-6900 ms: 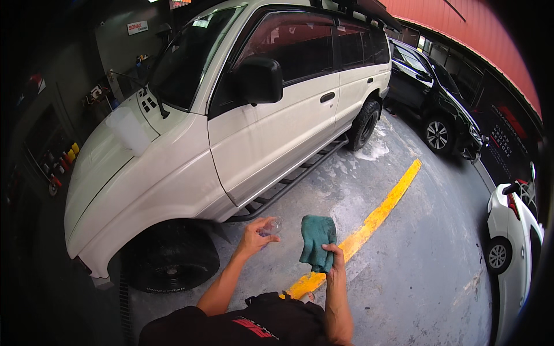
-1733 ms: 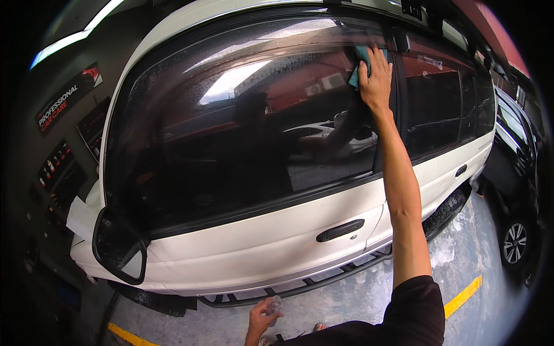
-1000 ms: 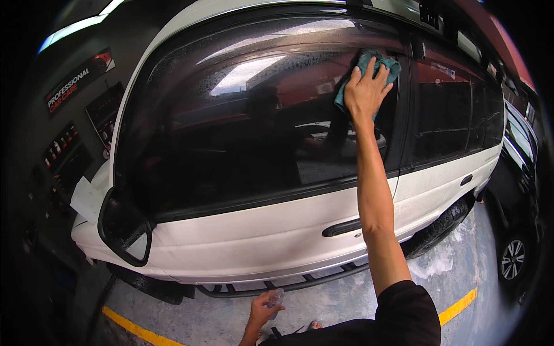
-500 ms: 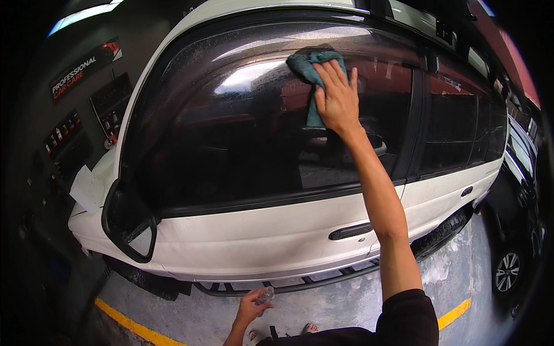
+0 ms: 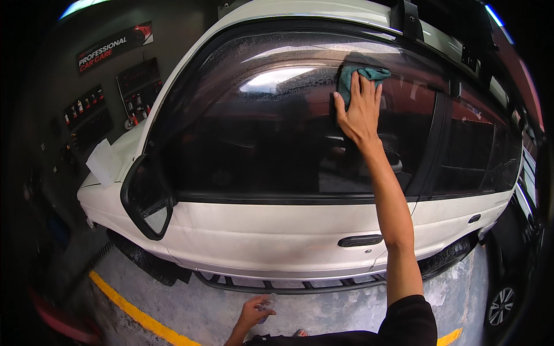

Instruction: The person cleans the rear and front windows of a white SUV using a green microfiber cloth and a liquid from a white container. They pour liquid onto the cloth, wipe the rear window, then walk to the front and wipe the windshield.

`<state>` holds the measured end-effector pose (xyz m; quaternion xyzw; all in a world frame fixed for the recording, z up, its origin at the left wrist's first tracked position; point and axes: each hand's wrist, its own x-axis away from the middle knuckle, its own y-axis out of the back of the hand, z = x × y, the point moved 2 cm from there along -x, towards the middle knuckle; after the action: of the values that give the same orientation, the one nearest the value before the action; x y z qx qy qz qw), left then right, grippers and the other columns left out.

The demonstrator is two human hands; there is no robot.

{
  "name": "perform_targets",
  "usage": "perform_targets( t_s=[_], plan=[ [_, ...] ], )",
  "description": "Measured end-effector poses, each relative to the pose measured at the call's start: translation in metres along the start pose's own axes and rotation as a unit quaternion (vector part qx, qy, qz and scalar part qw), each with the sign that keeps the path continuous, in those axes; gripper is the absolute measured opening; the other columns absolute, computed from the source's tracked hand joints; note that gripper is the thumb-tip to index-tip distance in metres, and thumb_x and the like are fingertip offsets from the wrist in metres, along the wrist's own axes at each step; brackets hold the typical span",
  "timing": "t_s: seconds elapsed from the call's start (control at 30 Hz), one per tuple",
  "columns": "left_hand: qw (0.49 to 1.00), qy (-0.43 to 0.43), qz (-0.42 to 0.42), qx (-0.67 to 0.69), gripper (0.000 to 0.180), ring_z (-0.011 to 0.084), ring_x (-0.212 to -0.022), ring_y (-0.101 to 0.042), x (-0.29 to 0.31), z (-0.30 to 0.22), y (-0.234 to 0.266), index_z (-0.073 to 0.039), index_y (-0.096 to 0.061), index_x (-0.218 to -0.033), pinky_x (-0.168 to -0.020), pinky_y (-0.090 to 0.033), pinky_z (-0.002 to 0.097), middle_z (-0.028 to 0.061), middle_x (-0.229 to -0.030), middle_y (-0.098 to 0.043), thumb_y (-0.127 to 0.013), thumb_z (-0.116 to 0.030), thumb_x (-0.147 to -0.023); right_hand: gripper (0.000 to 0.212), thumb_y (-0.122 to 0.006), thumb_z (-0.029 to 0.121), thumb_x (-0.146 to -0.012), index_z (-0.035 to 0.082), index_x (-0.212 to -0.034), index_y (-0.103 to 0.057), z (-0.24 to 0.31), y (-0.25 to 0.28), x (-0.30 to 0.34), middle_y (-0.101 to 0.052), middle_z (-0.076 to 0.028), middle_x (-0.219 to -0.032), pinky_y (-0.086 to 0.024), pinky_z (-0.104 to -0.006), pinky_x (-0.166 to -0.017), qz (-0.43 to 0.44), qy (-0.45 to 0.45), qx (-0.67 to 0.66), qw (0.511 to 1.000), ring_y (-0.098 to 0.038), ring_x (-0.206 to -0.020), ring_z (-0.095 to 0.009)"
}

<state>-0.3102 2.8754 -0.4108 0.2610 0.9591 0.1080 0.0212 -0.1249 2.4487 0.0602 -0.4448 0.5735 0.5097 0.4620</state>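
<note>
My right hand (image 5: 360, 118) is stretched up, fingers extended, pressing a folded dark green cloth (image 5: 347, 81) against the upper part of a car's front side window (image 5: 242, 150). Part of the cloth is bunched above the fingertips; the palm hides some of it. Small droplets or streaks show on the glass left of the cloth. Low in front of the door, my left hand (image 5: 251, 313) is closed round a small clear bottle (image 5: 265, 308), whose lower part the fingers partly cover.
Below the window is the white car door (image 5: 265, 236) with a black handle (image 5: 360, 240). A black side mirror (image 5: 147, 196) juts out at left. A black step bar (image 5: 288, 288) runs along the bottom. Another dark car (image 5: 502, 305) stands at right; tools hang on the left wall (image 5: 86, 106).
My right hand has slid the cloth rightward across the glass, and its hanging lower end no longer shows. The whole view has shifted slightly. The left hand still holds the bottle.
</note>
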Motion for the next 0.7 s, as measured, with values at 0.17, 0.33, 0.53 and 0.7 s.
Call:
perform_targets(
  t_s=[0.17,0.33,0.53,0.7],
  plan=[
    [1.000,-0.001,0.008,-0.008,0.068,0.0178,-0.105,-0.069,-0.009,-0.009,0.005,0.002,-0.066,-0.132,-0.087,-0.058,0.0329,0.0126,-0.120,-0.070,-0.095,-0.014,-0.073,0.060,-0.051,0.042,-0.101,0.021,-0.157,-0.044,-0.082,0.037,0.000,-0.058,-0.009,-0.145,-0.009,-0.0646,-0.123,0.076,-0.066,0.103,0.990,-0.041,-0.143,-0.038],
    [1.000,-0.009,-0.025,-0.013,0.065,0.0175,-0.101,-0.069,-0.006,-0.008,0.019,-0.006,-0.069,-0.131,-0.083,-0.058,0.0328,0.0100,-0.115,-0.070,-0.094,-0.018,-0.072,0.057,-0.048,0.030,-0.099,-0.001,-0.146,-0.051,-0.051,0.019,-0.030,-0.052,-0.015,-0.150,-0.026,-0.0606,-0.118,-0.072,-0.234,0.117,0.962,-0.037,-0.142,-0.048],
    [1.000,-0.022,0.013,0.001,0.065,0.0185,-0.102,-0.069,-0.016,-0.002,0.014,-0.005,-0.070,-0.130,-0.083,-0.058,0.0332,0.0091,-0.116,-0.071,-0.094,-0.016,-0.072,0.060,-0.059,0.034,-0.094,0.008,-0.148,-0.052,-0.011,0.006,-0.005,-0.058,-0.015,-0.140,-0.030,-0.0576,-0.119,-0.003,0.036,0.011,0.999,-0.048,-0.133,-0.040],
    [1.000,-0.018,0.004,0.002,0.064,0.0194,-0.103,-0.069,-0.013,-0.004,0.012,-0.002,-0.069,-0.130,-0.084,-0.058,0.0330,0.0100,-0.116,-0.070,-0.094,-0.016,-0.073,0.056,-0.046,0.036,-0.102,0.013,-0.153,-0.047,-0.163,0.039,-0.020,-0.055,-0.016,-0.147,-0.024,-0.0605,-0.121,-0.028,-0.149,0.100,0.983,-0.045,-0.139,-0.041]
  ],
)
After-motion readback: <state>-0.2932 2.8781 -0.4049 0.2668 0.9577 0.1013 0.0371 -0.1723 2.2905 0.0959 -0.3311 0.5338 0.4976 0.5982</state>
